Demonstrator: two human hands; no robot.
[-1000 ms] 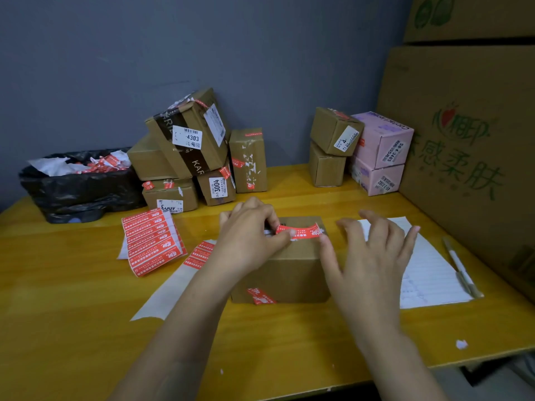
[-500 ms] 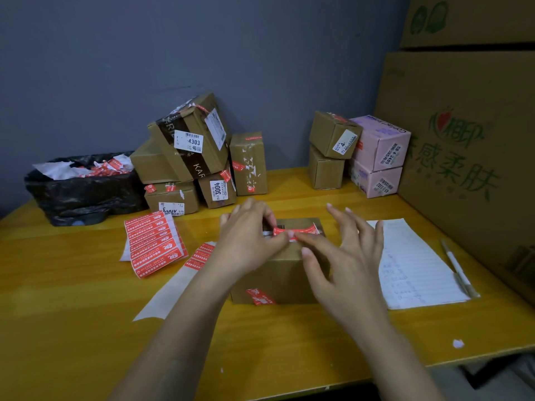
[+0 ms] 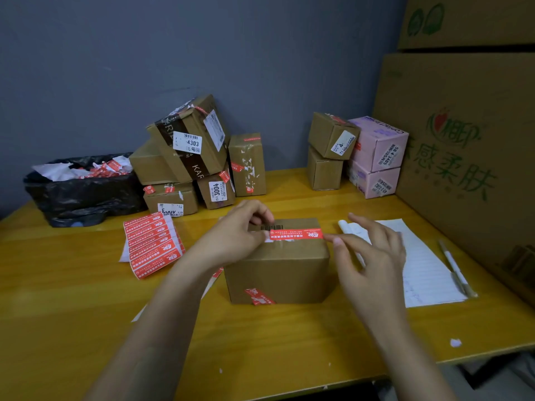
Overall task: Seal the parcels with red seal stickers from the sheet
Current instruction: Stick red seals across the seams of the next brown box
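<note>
Brown parcel (image 3: 278,267) sits mid-tabletop (image 3: 72,314), a red seal sticker (image 3: 295,234) across its top. The left hand (image 3: 237,235) has its grip pinched on the sticker's left end; the right hand (image 3: 373,256), grip apart, touches its right end. Thin, limp, tacky: likely best held by its ends.

parcel (image 3: 278,270): matt brown cardboard. sticker (image 3: 295,234): red, smooth, slight sheen. table (image 3: 86,299): yellow wood grain, lacquered, semi-gloss. bag (image 3: 81,195): black plastic, crinkled, shiny. notepad (image 3: 425,270): matt white lined paper. pink boxes (image 3: 376,143): smooth card.
</note>
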